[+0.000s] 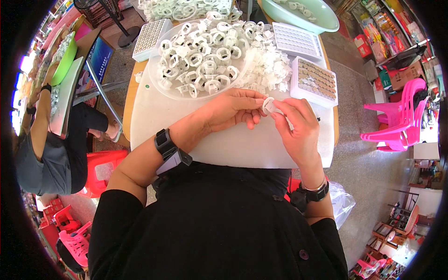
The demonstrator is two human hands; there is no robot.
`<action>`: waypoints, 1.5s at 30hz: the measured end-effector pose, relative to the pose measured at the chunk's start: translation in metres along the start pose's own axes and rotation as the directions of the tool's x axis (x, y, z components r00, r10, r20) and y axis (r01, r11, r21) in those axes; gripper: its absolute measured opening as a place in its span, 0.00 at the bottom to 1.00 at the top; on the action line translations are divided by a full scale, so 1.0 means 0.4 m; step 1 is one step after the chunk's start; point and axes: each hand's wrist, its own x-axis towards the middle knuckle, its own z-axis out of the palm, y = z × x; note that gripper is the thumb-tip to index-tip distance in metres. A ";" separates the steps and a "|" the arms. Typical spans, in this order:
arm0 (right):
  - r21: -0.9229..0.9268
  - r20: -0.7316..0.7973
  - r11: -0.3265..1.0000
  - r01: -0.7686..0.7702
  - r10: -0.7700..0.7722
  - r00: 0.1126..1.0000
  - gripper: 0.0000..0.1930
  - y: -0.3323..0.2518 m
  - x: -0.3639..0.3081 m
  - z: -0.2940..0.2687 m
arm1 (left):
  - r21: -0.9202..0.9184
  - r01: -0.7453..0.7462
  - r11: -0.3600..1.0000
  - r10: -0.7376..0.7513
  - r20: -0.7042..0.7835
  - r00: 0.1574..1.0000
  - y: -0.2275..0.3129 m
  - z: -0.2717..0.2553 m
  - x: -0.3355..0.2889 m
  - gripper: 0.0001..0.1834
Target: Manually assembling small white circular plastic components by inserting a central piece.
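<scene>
A small round white plastic part [268,106] is pinched between my two hands above the white tabletop [224,140]. My left hand [233,109] grips its left edge between thumb and forefinger, the other fingers curled below. On the other side my right hand [296,123] holds it with thumb and fingertips. Just beyond my hands sits a wide clear tray [156,77] heaped with white ring-shaped plastic parts [205,56], several with dark pieces inside. Loose white plastic pieces [268,67] are piled right of that tray.
At the right stands a white tray of small metallic discs [317,81], with a white slotted tray [298,39] behind it. A stack of trays with round pieces [151,37] is at the far left. A pale green basin [308,16] stands at the back. Another person [51,149] sits left.
</scene>
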 end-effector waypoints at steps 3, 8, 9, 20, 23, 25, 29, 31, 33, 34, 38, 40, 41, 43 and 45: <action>0.006 0.012 1.000 -0.007 0.007 1.000 0.13 -0.001 0.000 0.001 | 0.005 -0.001 1.000 0.001 -0.007 1.000 -0.002 -0.001 0.000 0.14; 0.072 0.024 0.997 -0.036 0.034 0.999 0.12 0.003 -0.003 0.006 | -0.002 0.015 1.000 -0.015 0.032 0.999 0.006 -0.001 -0.004 0.10; 0.074 0.022 0.997 -0.037 0.035 0.999 0.12 0.001 -0.003 0.007 | -0.001 0.016 1.000 -0.016 0.031 0.999 0.007 0.001 -0.005 0.10; 0.505 0.186 0.720 -0.476 0.448 0.874 0.12 0.024 -0.014 0.031 | 0.132 -0.069 0.989 0.084 -0.108 0.991 -0.009 0.029 0.002 0.15; 0.469 0.161 0.738 -0.485 0.469 0.869 0.12 0.023 -0.017 0.032 | 0.209 -0.154 0.966 0.183 -0.127 0.975 -0.015 0.028 0.001 0.15; 0.441 0.140 0.761 -0.476 0.465 0.874 0.13 0.031 -0.022 0.036 | 0.253 -0.111 0.961 0.148 -0.130 0.981 -0.006 0.038 -0.007 0.14; 0.355 0.122 0.816 -0.456 0.444 0.888 0.13 0.013 -0.024 0.038 | 0.507 -0.190 0.841 0.263 -0.075 0.962 -0.015 0.042 0.000 0.12; 0.371 0.131 0.817 -0.441 0.424 0.896 0.13 0.015 -0.026 0.047 | 0.496 -0.177 0.850 0.261 -0.105 0.960 -0.008 0.047 -0.004 0.11; 0.387 0.139 0.818 -0.425 0.404 0.904 0.14 0.010 -0.023 0.046 | 0.484 -0.164 0.859 0.258 -0.136 0.956 -0.002 0.051 -0.006 0.11; 0.429 0.197 0.747 -0.509 0.473 0.859 0.12 0.001 -0.018 0.037 | 0.498 -0.157 0.853 0.257 -0.140 0.956 -0.002 0.052 -0.006 0.10; 0.480 0.301 0.615 -0.626 0.554 0.776 0.08 -0.003 -0.012 0.037 | 0.542 -0.085 0.836 0.224 -0.195 0.955 -0.003 0.056 -0.007 0.08; 0.493 0.313 0.589 -0.641 0.568 0.762 0.06 -0.009 -0.008 0.041 | 0.567 -0.076 0.820 0.231 -0.206 0.951 -0.002 0.059 -0.009 0.07; 0.503 0.324 0.563 -0.655 0.580 0.747 0.05 -0.011 -0.006 0.042 | 0.591 -0.069 0.804 0.239 -0.215 0.947 -0.002 0.061 -0.010 0.06; 0.512 0.336 0.529 -0.677 0.602 0.724 0.05 -0.011 -0.005 0.044 | 0.601 -0.092 0.794 0.264 -0.204 0.943 -0.010 0.058 -0.007 0.06; 0.521 0.352 0.492 -0.697 0.620 0.701 0.04 -0.013 -0.003 0.048 | 0.610 -0.114 0.784 0.290 -0.197 0.937 -0.018 0.053 -0.005 0.06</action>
